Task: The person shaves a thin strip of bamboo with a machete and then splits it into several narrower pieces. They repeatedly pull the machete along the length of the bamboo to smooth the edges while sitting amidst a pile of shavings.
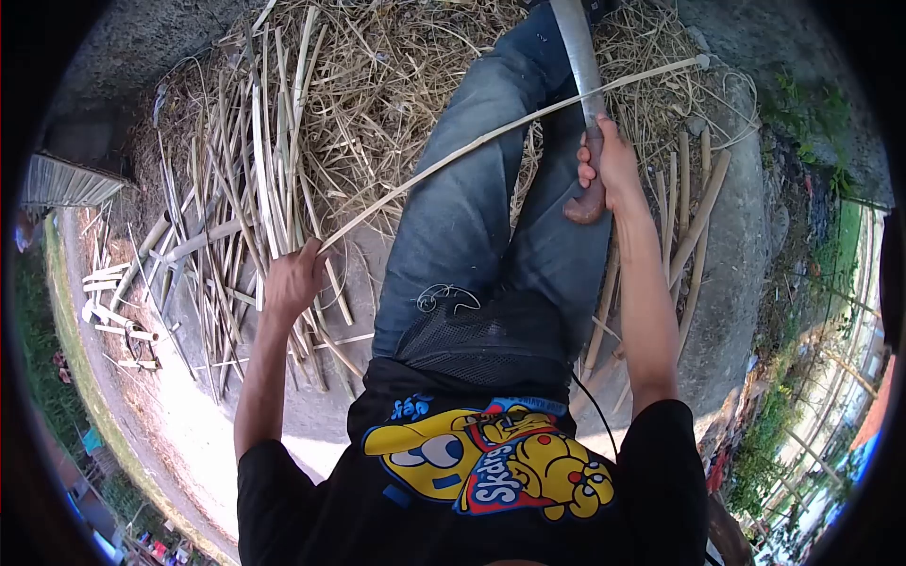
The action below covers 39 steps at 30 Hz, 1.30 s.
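Observation:
My left hand [294, 275] is closed on the near end of a long thin bamboo strip [453, 156], which slants up across my jeans to the upper right. My right hand [612, 165] is wrapped round the dark wooden handle [587, 203] of a large curved knife. Its wide metal blade [578, 52] points away from me, and the strip crosses it just above the handle. The blade's tip is cut off by the top edge of the view.
A pile of split bamboo strips [226, 217] lies to the left, with cut bamboo pieces [123, 316] beyond. Shavings [368, 94] cover the ground ahead. Thicker bamboo sticks [696, 217] lie to the right, near a loop of thin strip. Plants [821, 132] grow at the right.

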Available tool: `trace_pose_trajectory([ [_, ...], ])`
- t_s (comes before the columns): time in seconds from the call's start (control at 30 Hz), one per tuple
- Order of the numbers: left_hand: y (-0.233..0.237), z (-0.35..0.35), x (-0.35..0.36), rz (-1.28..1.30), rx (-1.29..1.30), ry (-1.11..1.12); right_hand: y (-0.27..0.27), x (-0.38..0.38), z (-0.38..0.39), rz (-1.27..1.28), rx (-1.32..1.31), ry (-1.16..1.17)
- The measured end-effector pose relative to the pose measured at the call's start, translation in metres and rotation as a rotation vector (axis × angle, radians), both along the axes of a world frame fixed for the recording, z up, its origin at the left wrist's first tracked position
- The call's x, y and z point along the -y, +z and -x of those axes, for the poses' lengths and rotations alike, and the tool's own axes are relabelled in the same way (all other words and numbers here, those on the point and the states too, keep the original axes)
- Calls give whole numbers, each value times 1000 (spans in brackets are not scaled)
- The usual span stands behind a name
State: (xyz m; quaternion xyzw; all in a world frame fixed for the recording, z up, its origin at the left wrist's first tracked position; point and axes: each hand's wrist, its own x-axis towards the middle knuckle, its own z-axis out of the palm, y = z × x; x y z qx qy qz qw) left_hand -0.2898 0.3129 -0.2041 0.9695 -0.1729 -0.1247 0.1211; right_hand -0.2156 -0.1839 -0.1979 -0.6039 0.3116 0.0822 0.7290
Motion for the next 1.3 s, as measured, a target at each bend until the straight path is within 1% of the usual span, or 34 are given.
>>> trace_pose_trajectory([
  [0.03,2,-1,2,-7,14,4,1,9,-6,-8,20,-51],
  [0.1,3,-3,24,-3,2,26,2,18,-8,-107,19,-69],
  [0.17,2,-17,58,22,4,-17,22,-24,13,-45,-17,100],
  [0.2,5,-23,78,30,13,-23,28,-48,27,-54,-12,210],
  [0.23,10,-30,97,102,26,-37,33,-69,40,-63,-10,320],
  [0.27,16,-37,107,172,39,-53,39,-84,47,-21,-4,390],
  [0.3,23,-43,109,176,48,-62,44,-90,48,20,2,461],
  [0.33,32,-45,109,156,16,-51,46,-90,44,61,44,436],
  [0.37,37,-44,105,134,-17,-38,55,-83,37,50,42,364],
  [0.43,36,-44,85,125,-22,-8,59,-56,15,36,108,126],
  [0.5,41,-42,77,209,-44,52,55,-31,-5,82,144,16],
  [0.57,43,-45,87,200,-54,52,46,-29,-7,85,141,5],
  [0.63,52,-48,110,287,-89,58,44,-58,10,52,130,213],
  [0.67,32,-51,112,318,-21,35,50,-76,23,37,67,317],
  [0.7,37,-54,119,317,-17,25,56,-95,37,21,3,420],
  [0.77,52,-57,132,467,-199,17,58,-118,56,-52,-10,580],
  [0.83,47,-58,124,494,-187,-12,68,-128,66,-200,-15,567],
  [0.9,49,-54,112,588,-318,19,77,-123,68,-268,34,543],
  [0.97,39,-51,95,598,-353,40,95,-109,66,-341,135,385],
  [1.03,34,-48,85,678,-483,136,106,-89,66,-302,223,248],
  [1.07,32,-44,84,753,-470,159,113,-77,68,-286,273,200],
  [1.1,27,-42,79,754,-471,152,118,-65,71,-267,321,153],
  [1.17,17,-41,62,893,-597,273,119,-41,80,-174,468,44],
  [1.23,15,-35,55,942,-513,337,109,-13,87,-54,572,-38],
  [1.3,-1,-27,36,973,-360,459,94,17,97,323,458,-174],
])
